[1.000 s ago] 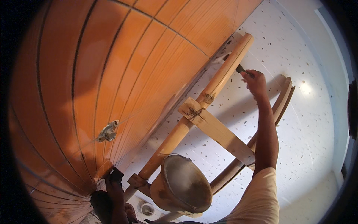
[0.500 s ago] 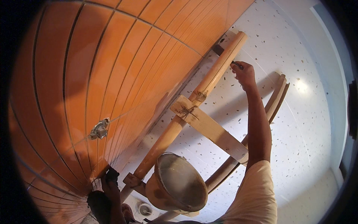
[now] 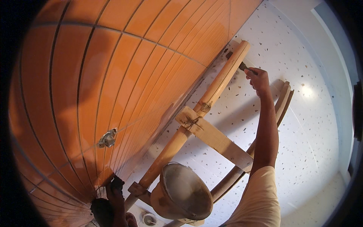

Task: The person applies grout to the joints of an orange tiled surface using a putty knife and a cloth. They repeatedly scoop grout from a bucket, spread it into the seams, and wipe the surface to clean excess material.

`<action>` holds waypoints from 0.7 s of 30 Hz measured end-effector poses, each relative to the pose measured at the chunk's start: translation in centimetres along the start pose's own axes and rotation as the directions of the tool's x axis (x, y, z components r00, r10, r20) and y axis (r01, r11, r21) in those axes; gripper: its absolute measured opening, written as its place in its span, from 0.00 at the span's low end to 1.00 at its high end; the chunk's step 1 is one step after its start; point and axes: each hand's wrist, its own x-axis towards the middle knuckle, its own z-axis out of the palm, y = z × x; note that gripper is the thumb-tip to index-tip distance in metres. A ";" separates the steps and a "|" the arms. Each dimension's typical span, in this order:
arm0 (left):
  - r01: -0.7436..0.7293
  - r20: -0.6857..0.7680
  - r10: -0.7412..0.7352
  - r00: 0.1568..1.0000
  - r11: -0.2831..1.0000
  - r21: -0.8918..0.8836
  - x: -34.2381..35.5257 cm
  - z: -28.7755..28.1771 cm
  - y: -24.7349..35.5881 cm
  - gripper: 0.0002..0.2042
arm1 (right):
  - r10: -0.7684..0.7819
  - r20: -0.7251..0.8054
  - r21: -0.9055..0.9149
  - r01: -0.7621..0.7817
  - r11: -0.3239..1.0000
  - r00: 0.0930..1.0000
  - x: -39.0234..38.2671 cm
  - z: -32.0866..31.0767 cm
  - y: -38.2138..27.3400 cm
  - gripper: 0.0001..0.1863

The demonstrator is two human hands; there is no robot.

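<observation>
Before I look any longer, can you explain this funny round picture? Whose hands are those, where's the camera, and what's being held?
There's no robot here, just a person. They wear a camera on their head looking down, and its very wide lens makes straight things look bent.

The right hand holds a dark tool, partly hidden behind a wooden pole. The left hand is low by the orange tiled wall; it's too dark to tell what it holds.

A wooden plank crosses the pole, and a bucket is nearby. Beyond them is a white, speckled surface.
</observation>
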 end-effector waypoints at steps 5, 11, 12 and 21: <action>0.000 -0.030 0.006 1.000 0.985 0.172 -0.6 0.6 0.1 0.20 | -0.035 0.017 0.006 0.035 0.999 0.999 0.3 1.2 0.6 0.19; 0.073 -0.007 -0.072 0.997 0.997 0.031 -1.4 0.7 -10.5 0.20 | -0.356 -0.028 -0.277 0.335 0.901 0.934 -2.1 3.2 6.9 0.15; 0.065 -0.021 -0.064 0.998 0.998 0.011 -1.5 0.6 -10.5 0.20 | -0.371 -0.024 -0.257 0.353 0.900 0.928 -3.7 4.7 6.6 0.15; 0.079 -0.019 -0.081 0.997 0.994 -0.074 -0.4 0.8 -5.6 0.18 | -0.472 0.062 -0.321 0.466 0.825 0.879 -5.8 5.7 6.5 0.14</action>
